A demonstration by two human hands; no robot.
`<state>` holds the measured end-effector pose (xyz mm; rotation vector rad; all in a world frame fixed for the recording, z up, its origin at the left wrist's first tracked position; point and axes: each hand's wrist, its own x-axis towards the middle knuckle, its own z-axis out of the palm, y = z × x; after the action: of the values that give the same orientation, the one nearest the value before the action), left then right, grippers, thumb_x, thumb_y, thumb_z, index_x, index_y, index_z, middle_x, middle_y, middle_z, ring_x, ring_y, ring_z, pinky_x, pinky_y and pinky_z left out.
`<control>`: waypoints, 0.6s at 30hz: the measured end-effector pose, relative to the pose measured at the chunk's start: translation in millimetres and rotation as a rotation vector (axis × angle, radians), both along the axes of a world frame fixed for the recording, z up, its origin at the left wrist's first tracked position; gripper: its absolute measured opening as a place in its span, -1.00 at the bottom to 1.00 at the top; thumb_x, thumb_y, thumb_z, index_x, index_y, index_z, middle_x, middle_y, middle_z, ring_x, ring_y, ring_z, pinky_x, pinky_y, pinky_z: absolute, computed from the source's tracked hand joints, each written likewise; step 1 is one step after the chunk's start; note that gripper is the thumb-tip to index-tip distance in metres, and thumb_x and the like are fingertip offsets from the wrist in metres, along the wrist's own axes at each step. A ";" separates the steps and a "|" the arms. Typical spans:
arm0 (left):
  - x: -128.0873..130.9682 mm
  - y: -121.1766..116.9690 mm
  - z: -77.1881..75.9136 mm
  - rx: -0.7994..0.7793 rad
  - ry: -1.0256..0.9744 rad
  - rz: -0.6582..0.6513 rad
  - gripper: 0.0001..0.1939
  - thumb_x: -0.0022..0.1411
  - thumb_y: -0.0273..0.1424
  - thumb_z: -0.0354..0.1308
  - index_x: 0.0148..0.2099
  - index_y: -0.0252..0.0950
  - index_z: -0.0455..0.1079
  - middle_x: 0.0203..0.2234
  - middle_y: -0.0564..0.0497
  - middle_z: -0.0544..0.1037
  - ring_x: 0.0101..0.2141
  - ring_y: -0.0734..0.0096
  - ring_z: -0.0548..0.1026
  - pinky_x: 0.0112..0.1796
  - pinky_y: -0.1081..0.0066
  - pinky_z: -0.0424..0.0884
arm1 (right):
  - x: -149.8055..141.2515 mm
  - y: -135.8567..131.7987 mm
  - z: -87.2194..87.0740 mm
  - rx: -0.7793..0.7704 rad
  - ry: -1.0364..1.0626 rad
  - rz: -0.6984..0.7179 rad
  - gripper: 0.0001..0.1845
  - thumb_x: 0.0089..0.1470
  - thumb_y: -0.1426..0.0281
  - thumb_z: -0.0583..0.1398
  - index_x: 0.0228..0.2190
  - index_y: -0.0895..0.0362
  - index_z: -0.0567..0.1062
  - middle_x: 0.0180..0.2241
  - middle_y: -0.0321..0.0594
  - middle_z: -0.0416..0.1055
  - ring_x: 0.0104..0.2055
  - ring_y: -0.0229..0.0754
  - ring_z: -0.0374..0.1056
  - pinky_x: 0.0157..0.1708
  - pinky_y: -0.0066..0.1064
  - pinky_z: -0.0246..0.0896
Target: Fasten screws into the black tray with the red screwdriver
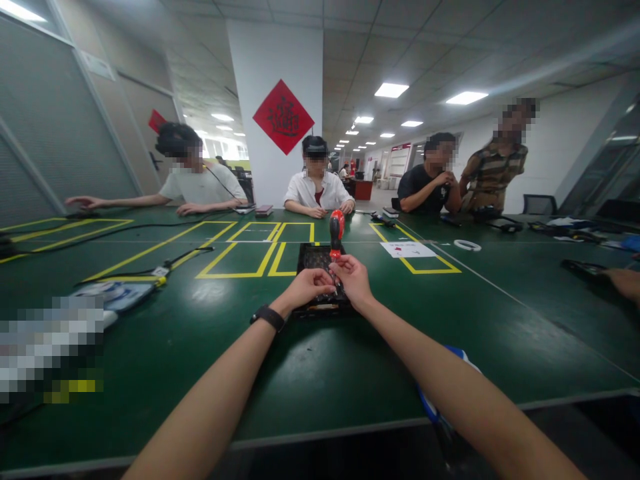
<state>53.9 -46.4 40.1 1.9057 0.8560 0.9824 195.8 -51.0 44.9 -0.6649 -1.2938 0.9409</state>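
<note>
A screwdriver (337, 233) with a red and black handle stands upright, handle up. My right hand (356, 280) is closed around its shaft just below the handle. Close beside it, my left hand (311, 285) is closed in a pinch near the lower end of the shaft. Whatever its fingertips hold is too small to make out. Under both hands lies a black open box or case (311, 256), its inside dark and partly hidden by my hands. A dark band circles my left wrist.
The green table (200, 347) carries yellow tape outlines. A white sheet (407, 249) and a white ring (467, 245) lie to the right. Cables and a bag (125, 293) are on the left. Several people are across the table; another hand (623, 283) reaches in at right.
</note>
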 end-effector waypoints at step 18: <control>-2.6 -1.7 4.8 -0.025 0.028 -0.223 -0.70 0.02 -0.24 0.11 -0.34 -0.42 0.36 -0.47 -0.01 0.44 -0.43 0.47 0.37 -0.34 0.47 0.28 | 3.0 -1.6 -0.4 -0.083 -0.024 0.225 -0.59 -0.11 0.17 0.14 -0.23 0.16 0.38 -0.41 -0.24 0.43 -0.70 -0.46 0.13 -0.72 -0.56 0.15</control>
<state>51.3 -48.1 44.9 1.9487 0.6510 0.8079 198.7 -52.6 44.5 -0.6042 -1.3761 1.1777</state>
